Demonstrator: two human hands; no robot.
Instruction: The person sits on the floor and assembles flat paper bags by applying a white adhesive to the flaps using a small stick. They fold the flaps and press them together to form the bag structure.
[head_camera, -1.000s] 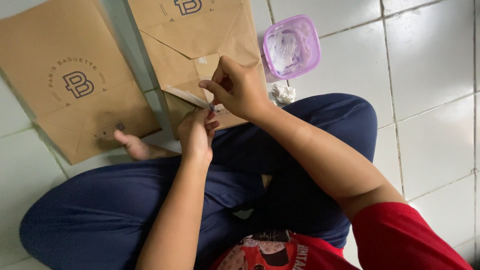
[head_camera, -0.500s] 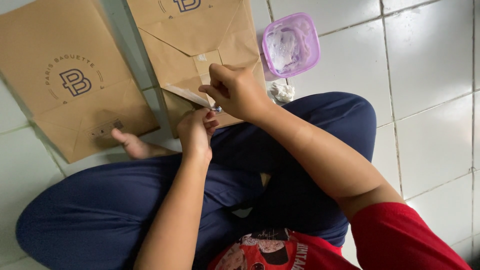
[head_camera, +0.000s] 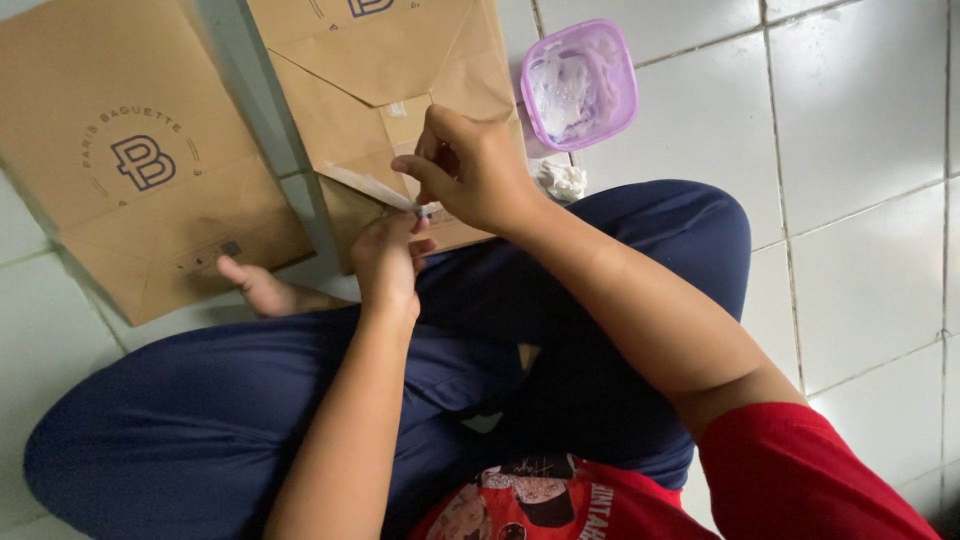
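Observation:
I sit cross-legged on a white tiled floor. My right hand (head_camera: 470, 165) is closed on a small brush or stick whose tip touches a glue-smeared paper flap (head_camera: 365, 186) of a brown paper bag (head_camera: 390, 70) lying in front of me. My left hand (head_camera: 388, 262) pinches the near edge of that bag just below the flap. A second brown paper bag (head_camera: 130, 150) with a printed round logo lies flat to the left.
A small purple plastic tub (head_camera: 580, 85) with white paste stands beyond my right knee. A crumpled white tissue (head_camera: 562, 180) lies beside it. My bare foot (head_camera: 262, 290) rests by the left bag. White floor tiles extend to the right.
My right hand has shifted slightly along the flap with the tool. The left hand keeps its hold on the bag edge.

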